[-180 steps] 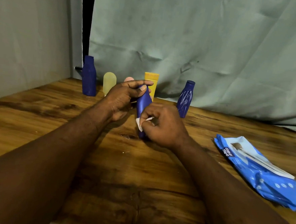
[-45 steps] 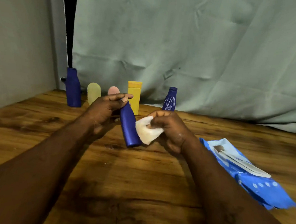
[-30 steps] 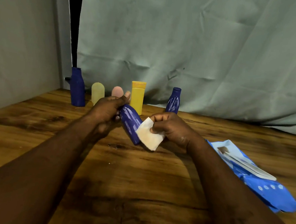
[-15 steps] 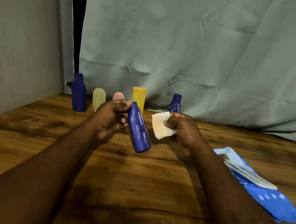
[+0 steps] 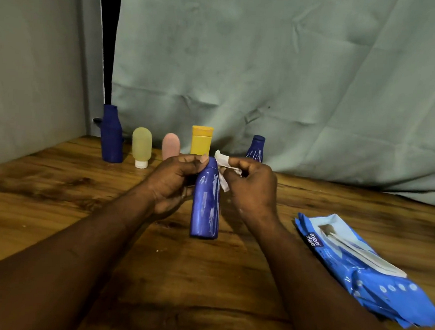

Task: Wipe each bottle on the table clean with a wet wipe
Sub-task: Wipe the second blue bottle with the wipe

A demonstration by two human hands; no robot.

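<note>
The left hand (image 5: 174, 182) curls round the neck of a smooth, glossy blue plastic bottle (image 5: 206, 205) held upright at the centre of the frame, while the right hand (image 5: 250, 190) pinches a thin, crumpled white wet wipe (image 5: 222, 170) against its top. This bottle looks mid-wipe, and five more stand in a row on the grained wooden table (image 5: 54, 205) at centre left: a tall dark blue bottle (image 5: 111, 134), a rounded yellowish tube (image 5: 141, 144), a pink tube (image 5: 171, 146), a boxy yellow bottle (image 5: 201, 140) and a small blue bottle (image 5: 256, 148), their cleanliness impossible to judge. A soft, shiny wipes pack (image 5: 358, 265) lies at lower right.
</note>
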